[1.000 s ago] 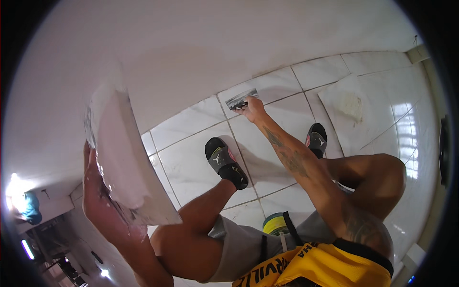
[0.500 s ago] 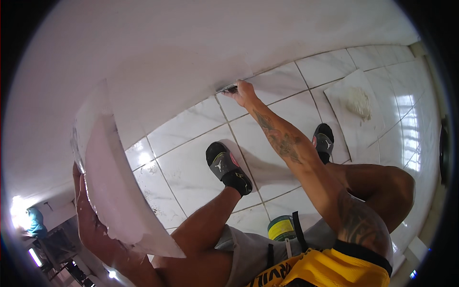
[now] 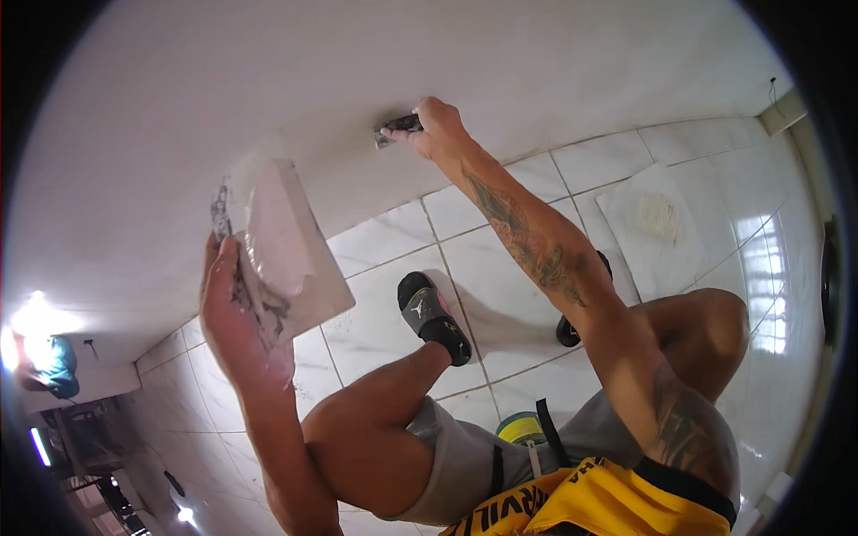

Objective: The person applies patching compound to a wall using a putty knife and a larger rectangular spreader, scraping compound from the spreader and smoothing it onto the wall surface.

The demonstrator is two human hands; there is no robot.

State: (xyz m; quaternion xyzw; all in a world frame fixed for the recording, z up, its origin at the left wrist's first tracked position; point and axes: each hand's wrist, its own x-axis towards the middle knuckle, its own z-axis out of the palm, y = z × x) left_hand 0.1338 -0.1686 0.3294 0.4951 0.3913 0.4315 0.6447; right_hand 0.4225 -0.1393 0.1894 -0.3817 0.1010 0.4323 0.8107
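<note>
My right hand (image 3: 435, 128) is wrapped around a putty knife (image 3: 386, 134), whose blade lies against the white wall (image 3: 536, 62) a little above the floor line. Further left, my left hand (image 3: 225, 308) grips a flat pale board (image 3: 323, 284) tilted up near the wall. A smooth layer of whitish putty (image 3: 275, 241) covers part of its face, and grey smears mark its left side by my fingers.
Glossy white tiles (image 3: 375, 313) make up the floor, where my slippered foot (image 3: 424, 308) rests. A pale sheet with putty on it (image 3: 660, 219) lies at the right. Beneath me stands a green-and-yellow tub (image 3: 520, 427). A teal shape (image 3: 61, 366) shows far left.
My right hand has moved up and slightly left on the wall with the putty knife. My left hand has brought the board up and rightward, turning it.
</note>
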